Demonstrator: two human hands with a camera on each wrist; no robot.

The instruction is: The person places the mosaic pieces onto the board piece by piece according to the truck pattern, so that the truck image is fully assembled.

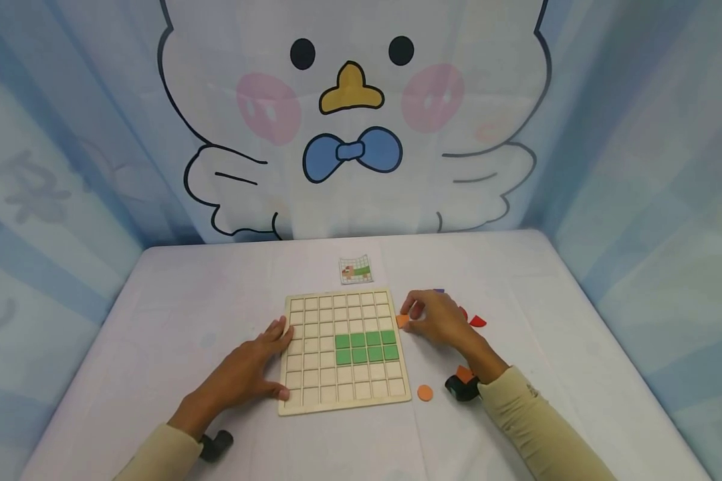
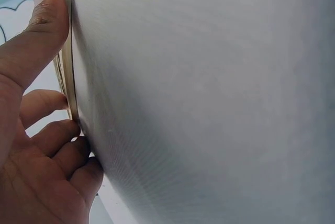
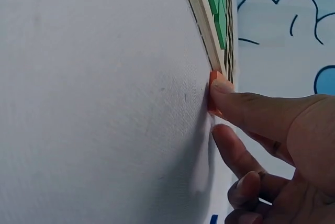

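Observation:
A pale wooden grid board (image 1: 313, 401) lies on the table, with two rows of green square tiles (image 1: 358, 347) in its right half. My left hand (image 1: 249, 374) rests along the board's left edge, thumb near the front corner and fingers spread further up. In the left wrist view, the thumb (image 2: 44, 14) lies against the board's rim (image 2: 68, 62). Just off the board's right edge, my right hand (image 1: 436, 317) pinches an orange tile (image 3: 213, 98) between thumb and fingers, low over the cloth. That tile's far side is hidden by the hand.
A small picture card (image 1: 355, 270) with a gridded drawing lies behind the board. Red pieces (image 1: 478, 321) and a blue piece (image 1: 439, 290) lie around the right hand. An orange disc (image 1: 424, 393) and another orange piece (image 1: 464, 374) are nearer the front. A printed curtain (image 1: 361, 200) stands behind the table.

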